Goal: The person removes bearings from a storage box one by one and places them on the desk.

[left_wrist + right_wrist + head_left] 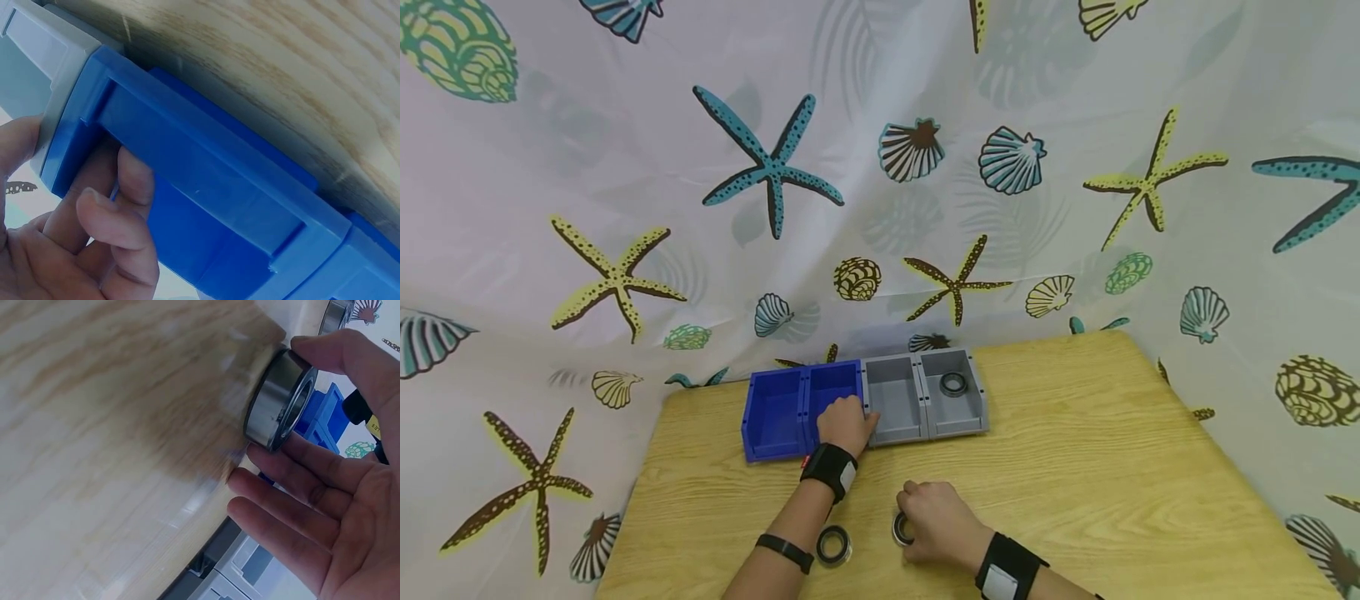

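Note:
My right hand [943, 521] is low over the wooden table [1075, 475], thumb and index finger pinching a ball bearing [281, 400] by its rim. In the right wrist view the bearing stands tilted, its other fingers loosely extended below. My left hand [846, 425] is at the right-hand blue bin [833, 379]. Its thumb [19, 140] lies on the grey side of the wall shared with the grey bin [895, 400], while the loosely curled fingers [119, 225] reach inside the blue bin. Another bearing [833, 546] lies on the table between the forearms.
A second blue bin [775, 412] stands at the row's left end. The right-end grey bin [951, 417] holds a bearing [953, 383]. Behind the table hangs a white curtain [865, 208] printed with starfish and shells.

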